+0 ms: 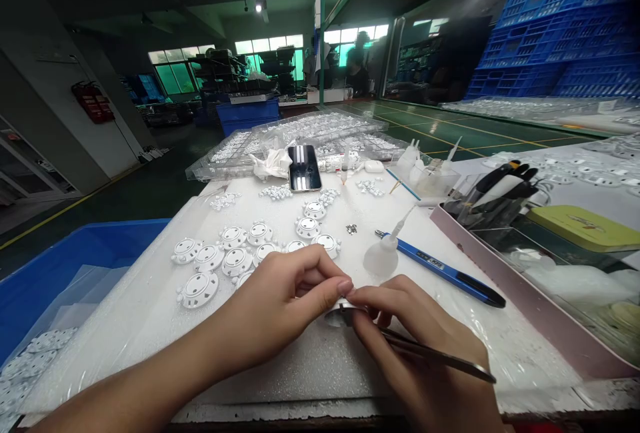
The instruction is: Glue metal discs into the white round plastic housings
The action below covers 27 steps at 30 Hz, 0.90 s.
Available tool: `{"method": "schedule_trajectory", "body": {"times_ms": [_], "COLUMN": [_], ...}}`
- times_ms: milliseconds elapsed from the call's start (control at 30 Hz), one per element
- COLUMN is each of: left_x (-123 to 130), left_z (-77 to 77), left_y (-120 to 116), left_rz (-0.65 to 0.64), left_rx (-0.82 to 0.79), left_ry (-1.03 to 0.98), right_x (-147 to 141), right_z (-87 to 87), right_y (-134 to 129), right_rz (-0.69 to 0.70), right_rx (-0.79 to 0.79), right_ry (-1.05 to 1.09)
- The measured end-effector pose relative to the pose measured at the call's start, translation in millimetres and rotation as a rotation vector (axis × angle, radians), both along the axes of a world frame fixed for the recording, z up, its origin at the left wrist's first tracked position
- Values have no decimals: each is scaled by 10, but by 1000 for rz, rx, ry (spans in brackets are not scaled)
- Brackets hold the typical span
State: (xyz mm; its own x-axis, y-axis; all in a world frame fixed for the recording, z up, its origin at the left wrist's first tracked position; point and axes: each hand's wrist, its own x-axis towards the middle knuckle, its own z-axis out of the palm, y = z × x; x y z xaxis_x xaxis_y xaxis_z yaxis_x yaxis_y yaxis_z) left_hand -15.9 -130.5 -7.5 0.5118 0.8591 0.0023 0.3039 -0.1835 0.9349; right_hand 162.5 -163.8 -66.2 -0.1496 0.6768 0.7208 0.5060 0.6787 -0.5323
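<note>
From the head view, I see my left hand (300,286) and right hand (420,340) nearly closed, pinching a white disc (343,310) between them above the worktop (280,380), tweezers (440,353) in the right.

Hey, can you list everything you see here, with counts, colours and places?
Foam sheet: one, white, under the hands
Round parts: about a dozen, white, on sheet
Small parts: several piles, white, sheet's far end
Phone: one, black, far end
Squeeze bottle: one, translucent, beyond right hand
Pen-shaped tool: one, blue-black, right
Organizer: one, pink, right
Tin: one, yellow-green, in organizer
Crates: several, blue, upper right
Bin: one, blue, left
Tweezers: one, dark, in right hand
Held part: one, partly hidden, at fingertips
Left hand, right hand: one each, bare, centre
</note>
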Motion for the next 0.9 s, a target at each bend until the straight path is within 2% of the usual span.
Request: {"method": "schedule_trajectory", "body": {"times_ms": [167, 300, 433, 700, 900], "left_x": [-31, -65, -77, -80, -63], "left_z": [-8, -32, -45, -41, -54], "left_y": [69, 126, 148, 157, 133], "left_rz": [28, 9, 9, 31, 4], "left_rx": [-257, -371, -362, -342, -276], "left_ry": [-93, -146, -173, -87, -68], "right_x": [-16, -15, -1, -34, -20], "right_z": [-30, -28, 1, -13, -40], "right_y": [13, -3, -26, -18, -12], "right_rz": [-42, -46, -48, -63, -77], "right_rx": [24, 63, 67, 126, 122], "right_ry": [-20, -32, -82, -217, -218]}}
